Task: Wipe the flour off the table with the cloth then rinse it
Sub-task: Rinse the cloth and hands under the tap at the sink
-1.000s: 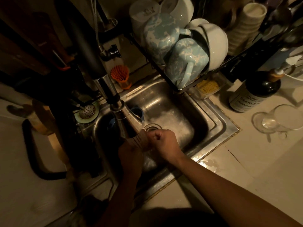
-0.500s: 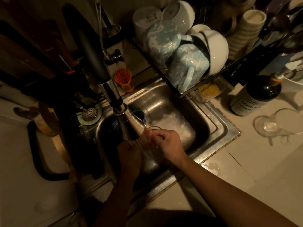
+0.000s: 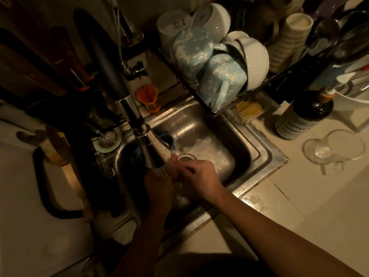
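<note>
Both my hands are over the steel sink (image 3: 257, 154), right under the pull-down faucet head (image 3: 151, 148), where water sprays down. My left hand (image 3: 157, 181) is in shadow below the spray head, fingers curled toward the right one. My right hand (image 3: 202, 176) pinches a small pale, wet bunch, which looks like the cloth (image 3: 175, 170), held between the two hands in the stream. Most of the cloth is hidden by my fingers and the dim light. Foamy water lies on the sink floor (image 3: 207, 146) near the drain (image 3: 186, 156).
A dish rack (image 3: 217, 110) loaded with mugs and bowls overhangs the sink's far side. An orange brush (image 3: 147, 96) stands behind the sink, a strainer (image 3: 107, 137) at its left. On the right counter are a dark bottle (image 3: 301, 118), a glass cup (image 3: 335, 146) and a small puddle (image 3: 253, 202).
My hands stay together under the running water and shift slightly, with the right fingers working the bunch. The camera view has drifted a little.
</note>
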Motion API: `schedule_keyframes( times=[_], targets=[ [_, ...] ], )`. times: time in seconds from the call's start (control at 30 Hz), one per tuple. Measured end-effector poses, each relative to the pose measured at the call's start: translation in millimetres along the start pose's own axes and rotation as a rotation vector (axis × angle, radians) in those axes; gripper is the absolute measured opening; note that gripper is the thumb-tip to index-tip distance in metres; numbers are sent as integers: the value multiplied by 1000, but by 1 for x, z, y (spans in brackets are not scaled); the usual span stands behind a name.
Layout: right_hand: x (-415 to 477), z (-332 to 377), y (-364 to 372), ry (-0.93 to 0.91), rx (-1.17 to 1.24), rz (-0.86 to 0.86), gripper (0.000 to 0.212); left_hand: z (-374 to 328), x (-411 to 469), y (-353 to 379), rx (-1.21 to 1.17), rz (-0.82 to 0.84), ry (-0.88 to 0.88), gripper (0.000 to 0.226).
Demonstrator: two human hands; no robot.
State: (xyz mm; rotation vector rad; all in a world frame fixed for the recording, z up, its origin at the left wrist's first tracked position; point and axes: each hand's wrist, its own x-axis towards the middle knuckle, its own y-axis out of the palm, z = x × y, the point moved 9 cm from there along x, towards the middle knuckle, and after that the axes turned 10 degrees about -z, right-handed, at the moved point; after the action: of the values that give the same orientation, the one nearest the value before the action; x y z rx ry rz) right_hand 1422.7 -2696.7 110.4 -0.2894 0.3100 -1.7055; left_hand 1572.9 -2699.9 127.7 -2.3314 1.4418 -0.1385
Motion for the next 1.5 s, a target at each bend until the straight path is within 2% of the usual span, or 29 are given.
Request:
schedule_keyframes(
  times=[0.07, 0.13, 0.23, 0.27, 0.33, 0.4, 0.47, 0.5, 0.53, 0.57, 0.6, 0.63, 0.67, 0.73, 0.8, 0.9, 1.1, 1.23, 1.5],
  targets=[
    [5, -7, -12, 99, 90, -68, 16, -2, -12, 9, -84, 117, -57, 17],
    [5, -14, -19, 152, 67, -114, 15, -2, -21, 13, -132, 222, -102, 17],
    [2, -22, -10, 241, 74, -72, 21, -9, -13, 12, -181, 302, -107, 21],
    [0, -21, -3, 325, 184, -46, 28, -9, -6, 14, -204, 335, -116, 11],
    [-2, -14, 9, 461, 515, -6, 39, -5, 10, 14, -143, 345, -123, 29],
    [-2, -3, 13, 551, 820, 5, 37, -12, 21, 4, -104, 288, -91, 32],
    [-2, 5, 10, 582, 859, 18, 30, -35, 28, -2, -112, 282, -48, 22],
    [-1, 8, 9, 581, 848, 27, 27, -41, 38, 0, -105, 313, -34, 79],
    [2, 8, 8, 580, 849, 28, 23, -51, 50, 2, -96, 354, 22, 94],
    [3, 10, 6, 583, 869, 31, 20, -72, 62, 14, -75, 422, 144, 54],
    [5, 12, 5, 587, 895, 40, 19, -87, 77, 18, -6, 420, 228, 44],
    [5, 14, 4, 590, 925, 49, 19, -84, 96, 32, 8, 479, 195, 38],
    [6, 16, 3, 584, 949, 56, 20, -87, 114, 41, 4, 480, 113, 49],
    [5, 19, 1, 573, 966, 67, 20, -114, 129, 48, -58, 417, 116, 82],
    [5, 20, 0, 565, 969, 72, 22, -132, 138, 62, -152, 427, 76, 92],
    [7, 23, -2, 547, 963, 86, 25, -142, 159, 75, -155, 381, 32, 92],
    [7, 34, -6, 523, 1024, 127, 23, -148, 166, 95, -222, 341, 10, 73],
    [8, 41, -4, 494, 1060, 153, 28, -140, 176, 90, -229, 267, 53, 79],
    [5, 31, 5, 550, 1074, 104, 18, -138, 180, 88, -198, 266, 117, 75]
  ],
)
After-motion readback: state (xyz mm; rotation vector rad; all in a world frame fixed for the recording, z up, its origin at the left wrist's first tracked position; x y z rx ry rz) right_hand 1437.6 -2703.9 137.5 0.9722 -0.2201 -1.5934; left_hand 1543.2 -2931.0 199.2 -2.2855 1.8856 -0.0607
